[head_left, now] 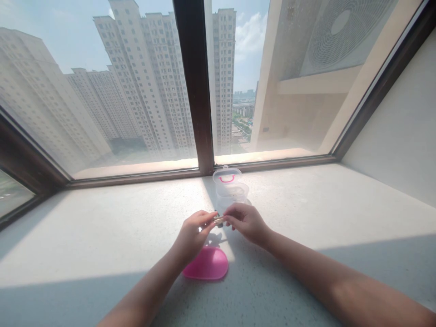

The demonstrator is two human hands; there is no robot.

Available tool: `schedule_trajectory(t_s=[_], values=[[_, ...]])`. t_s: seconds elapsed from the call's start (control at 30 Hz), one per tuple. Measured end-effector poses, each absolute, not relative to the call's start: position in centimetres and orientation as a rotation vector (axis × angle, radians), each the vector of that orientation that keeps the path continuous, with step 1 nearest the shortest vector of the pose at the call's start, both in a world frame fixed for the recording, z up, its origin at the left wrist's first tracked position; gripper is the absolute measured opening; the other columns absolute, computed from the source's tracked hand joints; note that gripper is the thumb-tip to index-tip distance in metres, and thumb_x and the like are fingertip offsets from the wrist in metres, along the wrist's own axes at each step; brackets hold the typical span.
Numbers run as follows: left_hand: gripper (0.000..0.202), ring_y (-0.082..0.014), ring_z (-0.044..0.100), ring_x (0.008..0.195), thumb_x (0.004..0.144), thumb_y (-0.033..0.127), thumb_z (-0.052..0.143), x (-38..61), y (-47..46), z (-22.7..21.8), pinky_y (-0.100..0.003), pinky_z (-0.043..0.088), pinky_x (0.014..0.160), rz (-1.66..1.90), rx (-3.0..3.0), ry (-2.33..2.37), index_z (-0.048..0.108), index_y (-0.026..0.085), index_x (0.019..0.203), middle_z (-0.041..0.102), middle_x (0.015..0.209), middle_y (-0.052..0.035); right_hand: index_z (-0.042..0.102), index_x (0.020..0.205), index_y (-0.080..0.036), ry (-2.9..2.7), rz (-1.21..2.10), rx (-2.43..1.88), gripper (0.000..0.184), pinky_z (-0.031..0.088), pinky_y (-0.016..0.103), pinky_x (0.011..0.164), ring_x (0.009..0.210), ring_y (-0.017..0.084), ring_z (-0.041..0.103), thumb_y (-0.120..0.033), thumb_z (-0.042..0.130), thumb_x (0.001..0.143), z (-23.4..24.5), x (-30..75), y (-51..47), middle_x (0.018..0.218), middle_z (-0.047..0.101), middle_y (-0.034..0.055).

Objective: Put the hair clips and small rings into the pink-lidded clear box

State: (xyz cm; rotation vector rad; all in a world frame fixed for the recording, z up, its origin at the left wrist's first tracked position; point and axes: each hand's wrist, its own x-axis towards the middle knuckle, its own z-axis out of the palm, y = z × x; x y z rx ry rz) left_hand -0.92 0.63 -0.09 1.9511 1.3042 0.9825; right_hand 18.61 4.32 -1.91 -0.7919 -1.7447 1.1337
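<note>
My left hand (193, 234) pinches the left end of a small, pale, shiny strip-like piece (218, 220). Fingers of my right hand (245, 221) are closed at the same piece's right end. Something small and dark shows just behind it; its exact kind is too small to make out. Below my left hand, a flat pink oval plate (208, 265) lies on the white sill, partly covered by that hand. Just beyond my right hand stands a clear plastic box (232, 190), its front partly hidden by the fingers. Its raised clear lid carries a pink handle (226, 179).
The speckled white sill (112, 231) runs along a brown-framed window (199, 100). A white wall (397, 122) borders the right side. Bright sunlight and shadow bands cross the surface. Tall buildings and an outdoor fan unit are visible through the glass.
</note>
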Motion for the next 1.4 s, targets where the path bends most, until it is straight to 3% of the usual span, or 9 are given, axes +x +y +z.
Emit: schedule_trajectory(t_s=[0.3,0.4,0.63,0.77,0.97,1.4], values=[[0.037,-0.0193,0.059,0.087,0.083,0.033,0.058,-1.7,1.0,-0.2,-0.031,0.046,0.079,1.098,1.837,1.312,0.063,0.022,0.119,0.066,0.094,-0.0063,0.065,0.079,-0.017,-1.684,1.136,-0.838,0.008,0.051,0.03,0.057,0.064,0.017,0.063,-0.024,0.065,0.077,-1.5,18.5,4.9,0.069,0.067,0.0037],[0.03,-0.0213,0.06,0.094,0.086,0.036,0.052,-3.1,1.8,-0.1,-0.033,0.046,0.083,1.152,1.714,1.374,0.067,0.019,0.106,0.067,0.102,-0.0077,0.065,0.079,-0.017,-1.661,1.049,-0.889,0.008,0.052,0.031,0.057,0.065,0.018,0.064,-0.024,0.063,0.077,-0.6,19.1,5.5,0.069,0.067,0.0044],[0.019,-0.0207,0.06,0.082,0.082,0.03,0.056,-4.9,3.3,-1.2,-0.032,0.046,0.07,1.074,1.914,1.617,0.069,0.019,0.091,0.067,0.092,-0.0063,0.069,0.08,-0.019,-1.663,0.356,-1.119,0.013,0.048,0.032,0.066,0.068,0.018,0.062,-0.025,0.059,0.077,1.9,22.6,8.5,0.081,0.07,0.005],[0.02,-0.0221,0.059,0.09,0.083,0.022,0.054,-3.9,3.0,-1.8,-0.035,0.046,0.081,0.955,2.186,1.432,0.069,0.021,0.096,0.066,0.098,-0.0086,0.07,0.078,-0.019,-1.788,0.122,-1.233,0.013,0.046,0.032,0.071,0.071,0.019,0.061,-0.021,0.058,0.075,2.2,23.8,10.5,0.076,0.07,0.0039],[0.034,-0.0232,0.054,0.099,0.083,0.01,0.05,-3.4,3.0,-2.6,-0.039,0.042,0.088,0.779,2.486,1.33,0.065,0.023,0.111,0.066,0.112,-0.0063,0.072,0.074,-0.02,-2.012,0.156,-1.346,0.014,0.042,0.028,0.069,0.069,0.017,0.061,-0.018,0.058,0.073,1.9,22.5,12.0,0.076,0.071,0.0016],[0.03,-0.0225,0.055,0.093,0.082,0.008,0.051,-3.4,3.5,-3.2,-0.037,0.042,0.085,0.682,2.492,1.468,0.066,0.022,0.105,0.07,0.101,-0.0031,0.071,0.072,-0.021,-2.204,0.191,-1.348,0.016,0.032,0.03,0.075,0.07,0.015,0.06,-0.018,0.056,0.076,1.5,22.2,11.6,0.074,0.07,0.0]])
